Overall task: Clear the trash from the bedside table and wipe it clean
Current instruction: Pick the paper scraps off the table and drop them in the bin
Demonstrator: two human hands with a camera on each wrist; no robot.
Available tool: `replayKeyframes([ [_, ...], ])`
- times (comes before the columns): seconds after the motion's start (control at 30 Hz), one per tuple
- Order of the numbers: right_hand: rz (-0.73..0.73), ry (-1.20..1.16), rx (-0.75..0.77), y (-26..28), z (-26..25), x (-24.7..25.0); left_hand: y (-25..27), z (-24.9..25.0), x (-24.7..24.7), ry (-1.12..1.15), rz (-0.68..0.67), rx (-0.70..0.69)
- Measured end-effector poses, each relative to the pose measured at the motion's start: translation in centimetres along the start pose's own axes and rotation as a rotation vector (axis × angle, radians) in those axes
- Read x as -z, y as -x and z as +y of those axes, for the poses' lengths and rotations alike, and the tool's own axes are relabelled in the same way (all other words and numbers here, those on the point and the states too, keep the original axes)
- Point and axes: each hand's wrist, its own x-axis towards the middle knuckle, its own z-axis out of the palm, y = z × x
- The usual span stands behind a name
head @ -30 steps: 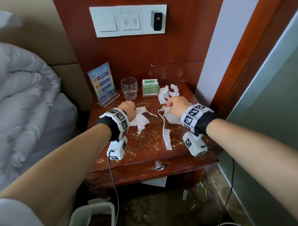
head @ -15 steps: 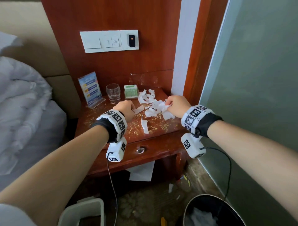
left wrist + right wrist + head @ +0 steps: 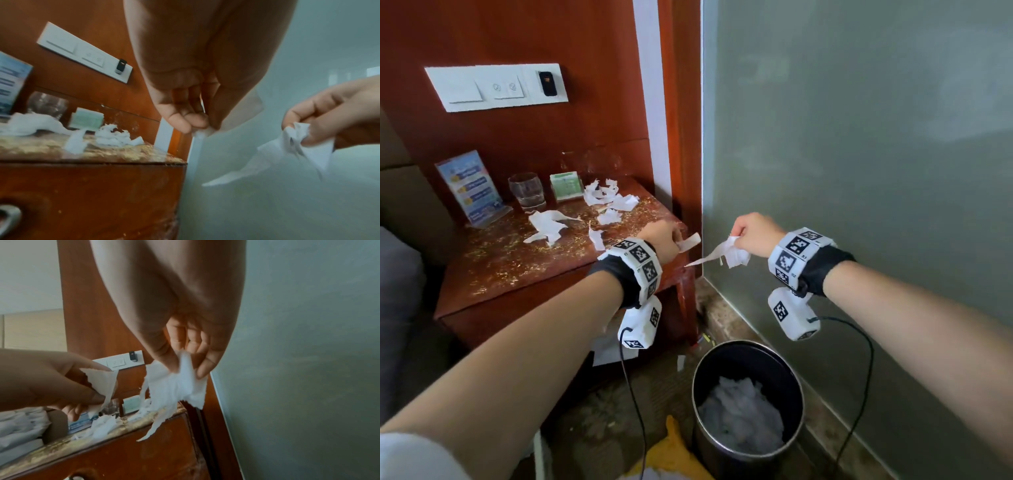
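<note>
Holding torn white paper in both hands, the person has their arms stretched out past the right front corner of the bedside table [image 3: 524,281]. The right hand [image 3: 755,234] is off the table altogether, in front of the grey-green wall, with its fingers curled and its thumb pinching a crumpled paper wad [image 3: 729,253] from which a long pointed strip trails down to the left. The left hand [image 3: 659,240] is over the table's right corner, fingers curled tight on a smaller paper scrap [image 3: 688,242] whose end sticks out to the right. The two hands are near each other but apart.

The table is red-brown wood, its top strewn with gold-yellow crumbs and loose paper shreds [image 3: 606,198] — a cluster at the back right, a larger torn piece [image 3: 548,224] nearer the middle and a thin strip by the left wrist. At the back stand a blue leaflet stand [image 3: 470,188], a drinking glass [image 3: 527,192] and a small green box [image 3: 565,185]. On the floor, below the right hand and beside the table's right leg, is a dark round waste bin [image 3: 748,401] with pale crumpled stuff in it.

The head view alone shows the bin. The left wrist view shows what the head view hides — the left fingertips [image 3: 185,125] bunched on a bit of white paper, and the table's drawer front with a metal pull [image 3: 8,216] at the edge of the picture. The right wrist view shows the right thumb and fingers closed on the wad's top, its ragged lower edge hanging free, and the scrap folded between the left thumb and fingers.
</note>
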Motion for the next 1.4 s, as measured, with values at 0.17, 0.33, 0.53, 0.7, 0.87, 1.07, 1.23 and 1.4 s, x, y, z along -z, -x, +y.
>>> replayKeyframes([
  [0.17,-0.119,0.096,-0.084,3.2,4.6,-2.0,1.1,2.4,-3.9,-0.026,-0.142,-0.054],
  [0.33,-0.237,0.133,-0.124,5.1,7.7,-4.7,2.6,3.4,-7.5,-0.054,-0.286,-0.067],
  [0.53,-0.399,0.194,-0.113,6.4,9.5,-7.4,3.6,3.6,-10.8,-0.096,-0.443,-0.072],
  [0.7,-0.604,0.215,-0.111,6.9,9.9,-8.8,4.1,3.9,-12.6,-0.158,-0.621,-0.079],
  [0.87,-0.554,0.202,-0.101,6.7,9.9,-8.4,3.7,3.9,-12.2,-0.144,-0.602,-0.091],
  [1.07,-0.401,0.227,-0.028,3.7,7.3,-6.4,1.4,1.4,-8.0,-0.101,-0.41,-0.077],
  [1.23,-0.255,0.139,0.059,-1.4,2.6,-5.9,-1.1,-3.2,-3.5,0.004,-0.172,0.014],
  [1.4,-0.149,0.054,0.157,-7.0,-3.2,-7.5,-3.4,-9.4,0.4,0.072,0.019,0.171],
])
